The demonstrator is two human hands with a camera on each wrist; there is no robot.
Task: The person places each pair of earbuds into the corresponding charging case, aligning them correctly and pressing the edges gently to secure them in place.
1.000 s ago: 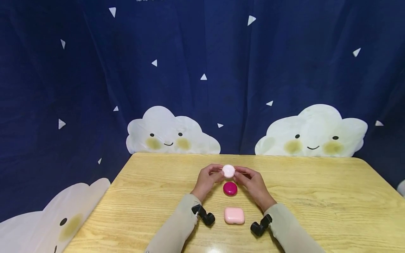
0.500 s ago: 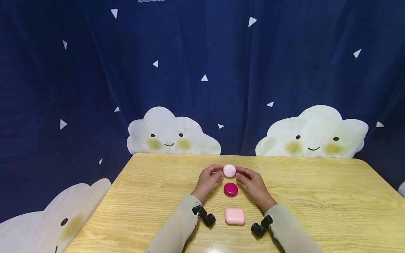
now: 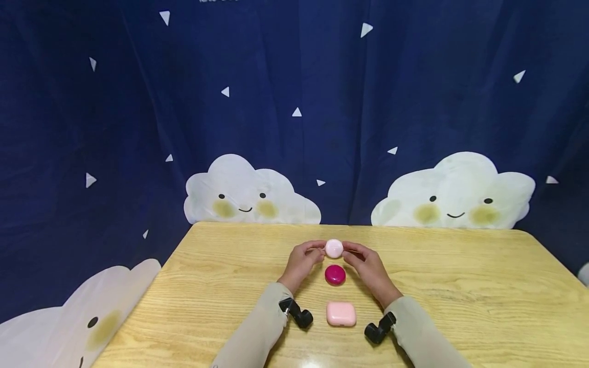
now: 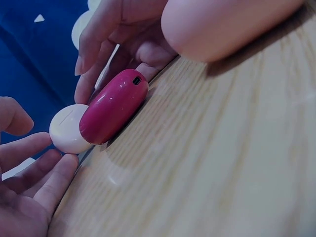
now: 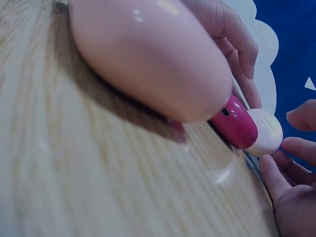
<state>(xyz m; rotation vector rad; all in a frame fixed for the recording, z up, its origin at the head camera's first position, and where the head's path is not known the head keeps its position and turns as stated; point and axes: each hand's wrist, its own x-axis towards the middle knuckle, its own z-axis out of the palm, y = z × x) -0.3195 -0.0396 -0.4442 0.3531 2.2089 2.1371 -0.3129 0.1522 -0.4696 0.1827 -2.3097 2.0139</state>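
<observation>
A pale pink round case point(image 3: 334, 248) stands at the far side of the wooden table, between both hands. My left hand point(image 3: 301, 262) touches its left side with fingertips; in the left wrist view the thumb point(image 4: 15, 118) is held off it. On the opposite side, the fingertips of my right hand point(image 3: 368, 266) are at its edge, and that thumb point(image 5: 302, 116) is also apart from it. Nearer lies a glossy magenta round case point(image 3: 335, 275) with a small port point(image 4: 137, 80). Closest to me is a pink rounded-rectangular case point(image 3: 341, 314).
The three cases form a line toward me on the wooden table point(image 3: 221, 286). Black wrist cameras sit on both sleeves, either side of the pink rectangular case. Behind the table's far edge hangs a navy curtain point(image 3: 257, 122) with cloud faces.
Both thumbs have come away from the pale pink round case, which one second ago was held between the two hands. The magenta and pink rectangular cases have stayed in place.
</observation>
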